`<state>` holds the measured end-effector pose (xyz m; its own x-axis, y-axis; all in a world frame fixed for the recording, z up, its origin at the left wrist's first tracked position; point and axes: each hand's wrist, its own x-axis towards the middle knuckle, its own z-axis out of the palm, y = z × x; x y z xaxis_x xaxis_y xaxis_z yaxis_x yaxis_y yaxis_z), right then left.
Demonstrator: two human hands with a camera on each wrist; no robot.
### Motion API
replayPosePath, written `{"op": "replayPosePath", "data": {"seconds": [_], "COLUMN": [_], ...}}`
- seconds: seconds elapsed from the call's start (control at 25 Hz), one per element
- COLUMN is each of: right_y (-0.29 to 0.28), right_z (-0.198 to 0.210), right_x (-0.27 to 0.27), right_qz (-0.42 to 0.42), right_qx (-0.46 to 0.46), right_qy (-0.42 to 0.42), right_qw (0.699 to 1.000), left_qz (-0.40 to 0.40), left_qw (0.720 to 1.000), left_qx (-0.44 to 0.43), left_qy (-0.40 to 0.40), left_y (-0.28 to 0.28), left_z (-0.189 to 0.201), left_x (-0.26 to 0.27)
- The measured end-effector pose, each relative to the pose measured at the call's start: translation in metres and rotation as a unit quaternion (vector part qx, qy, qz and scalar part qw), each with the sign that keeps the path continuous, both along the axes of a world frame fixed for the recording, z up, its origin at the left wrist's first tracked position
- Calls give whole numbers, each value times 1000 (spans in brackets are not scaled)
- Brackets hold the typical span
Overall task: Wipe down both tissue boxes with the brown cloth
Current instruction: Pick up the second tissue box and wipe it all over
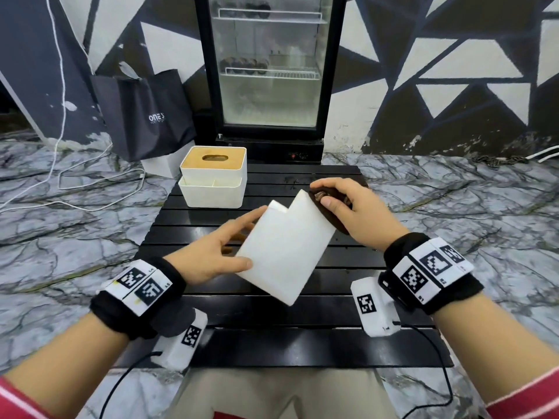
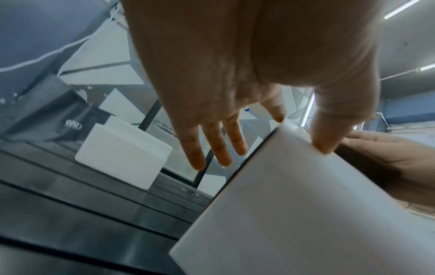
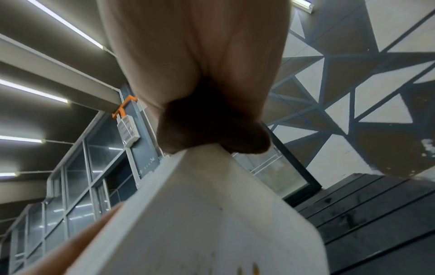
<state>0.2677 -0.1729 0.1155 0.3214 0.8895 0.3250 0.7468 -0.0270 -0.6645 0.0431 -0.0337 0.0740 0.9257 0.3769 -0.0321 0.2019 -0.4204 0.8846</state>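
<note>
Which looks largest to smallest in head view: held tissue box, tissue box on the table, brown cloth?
1. held tissue box, nearer the camera, so real size unsure
2. tissue box on the table
3. brown cloth, partly hidden by the right hand

Centre tissue box [image 1: 284, 246]: plain white. Upper-left tissue box [image 1: 213, 192]: white, tan lid. Cloth [image 1: 326, 217]: dark brown. Table [image 1: 302, 313]: black, slatted. Floor [image 1: 453, 195]: grey-white marble veining. Wall [image 1: 453, 55]: black-and-white triangles.
</note>
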Motion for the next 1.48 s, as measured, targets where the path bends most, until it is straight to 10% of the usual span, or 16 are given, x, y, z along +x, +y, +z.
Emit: {"op": "replayPosePath", "data": {"seconds": [0.32, 0.72, 1.48], "right_y": [1, -18, -30], "right_z": [-2, -14, -53], "right_x": [-48, -8, -9], "right_qz": [39, -117, -169], "right_qx": [27, 82, 37], "right_qy": [21, 283, 62], "right_qw": [999, 948, 983], "left_qz": [152, 107, 106], "left_qw": [957, 978, 993], "left_qx": [243, 178, 15], "left_qy": [43, 26, -57], "left_y": [-32, -34, -31], "left_z": [17, 8, -39], "left_x": [14, 16, 40]}}
